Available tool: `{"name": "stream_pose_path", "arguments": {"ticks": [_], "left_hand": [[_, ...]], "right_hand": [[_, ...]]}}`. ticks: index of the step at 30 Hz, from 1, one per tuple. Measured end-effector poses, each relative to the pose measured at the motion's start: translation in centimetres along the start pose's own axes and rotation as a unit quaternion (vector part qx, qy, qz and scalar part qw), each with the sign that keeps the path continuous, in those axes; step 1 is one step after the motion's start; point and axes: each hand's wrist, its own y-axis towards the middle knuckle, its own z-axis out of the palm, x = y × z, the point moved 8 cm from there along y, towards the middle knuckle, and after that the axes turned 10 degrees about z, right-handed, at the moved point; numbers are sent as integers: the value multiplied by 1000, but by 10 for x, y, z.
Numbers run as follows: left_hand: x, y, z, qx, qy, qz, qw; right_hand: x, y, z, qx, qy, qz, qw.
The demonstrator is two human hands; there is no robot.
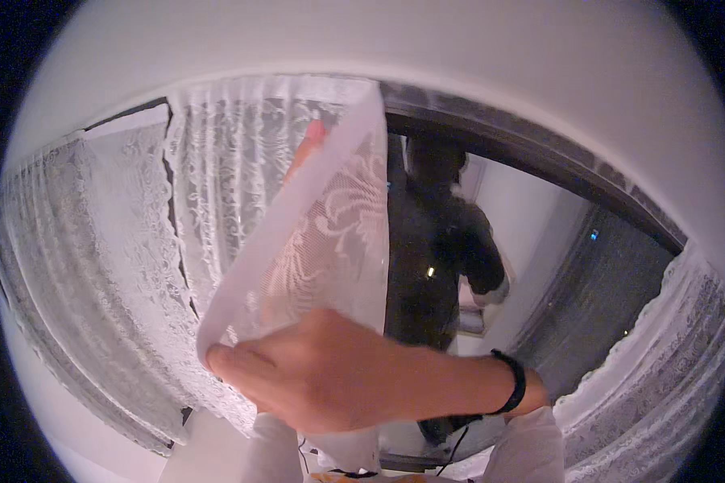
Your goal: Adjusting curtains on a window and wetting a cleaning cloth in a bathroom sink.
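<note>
A white lace curtain (356, 211) hangs in front of me, its upper part folded over. The plain hem band (266, 241) along its edge slants from the top of the window down to the left. My right hand (332, 374), with a black band at the wrist, pinches the lower end of that hem between thumb and fingers. My left hand (308, 145) is raised behind the folded flap; a digit shows above the hem and the forearm shows faintly through the mesh. The lace hides most of its fingers, so their grip is unclear.
Dark window glass (544, 259) to the right reflects a person's silhouette and a room. A dark frame (519, 151) runs above it. More lace panels hang at the left (121, 241) and right (658, 362). A thin dark cable (456, 450) shows near the bottom.
</note>
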Motion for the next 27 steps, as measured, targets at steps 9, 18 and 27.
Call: {"name": "stream_pose_path", "arguments": {"ticks": [9,18,27], "left_hand": [[-45,-29,-64,-28,-38,-108,993],[-10,-23,-13,-31,-24,8,999],[1,-11,15,-59,-2,80,995]], "right_hand": [[14,19,59,44,78,42,995],[-114,-57,-68,-188,280,407,849],[-95,-9,-128,-308,-65,325,891]]}}
